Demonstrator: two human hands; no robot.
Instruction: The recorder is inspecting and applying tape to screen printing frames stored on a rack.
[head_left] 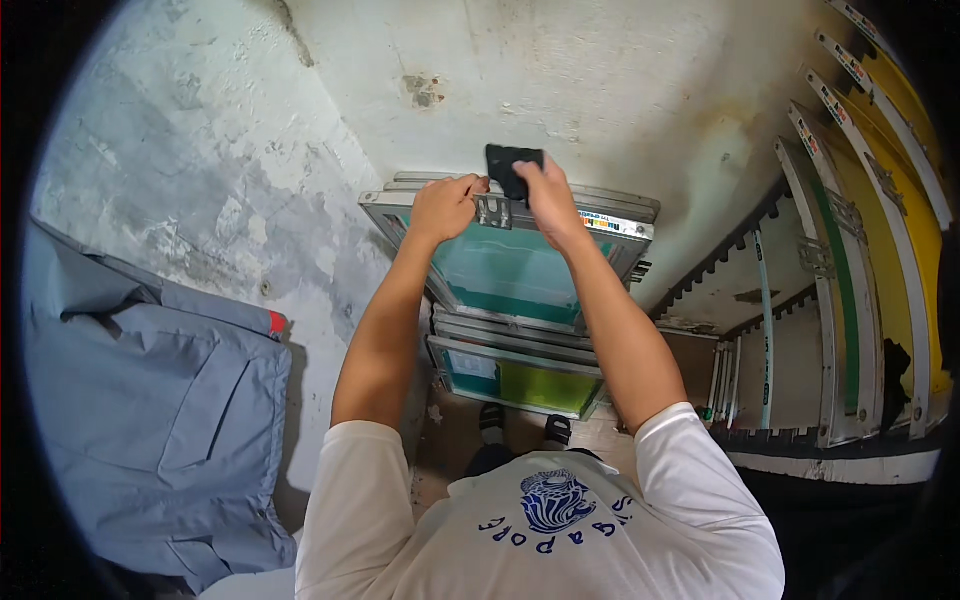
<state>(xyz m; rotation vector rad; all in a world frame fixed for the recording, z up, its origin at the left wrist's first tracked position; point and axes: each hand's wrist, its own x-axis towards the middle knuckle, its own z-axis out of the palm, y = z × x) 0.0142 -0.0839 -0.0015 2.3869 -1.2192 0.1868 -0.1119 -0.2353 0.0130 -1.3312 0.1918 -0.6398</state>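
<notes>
My left hand point(446, 208) is closed on the top rail of an upright silver screen frame point(619, 229) with teal mesh, just left of a metal hinge plate point(492, 210) on that rail. My right hand point(550, 205) grips a black, flat, rectangular object point(505, 165) above the rail, right of the plate; I cannot tell what it is. More frames stand behind this one against the wall. Below it sit other frames point(470, 370), one with a yellow-green panel.
A grey jacket point(170, 380) hangs at the left wall point(180, 140). At the right, tall frames with yellow and green mesh point(915, 300) stand in a notched rack point(800, 455). My sandalled feet point(525, 430) are on the tiled floor point(445, 440) below.
</notes>
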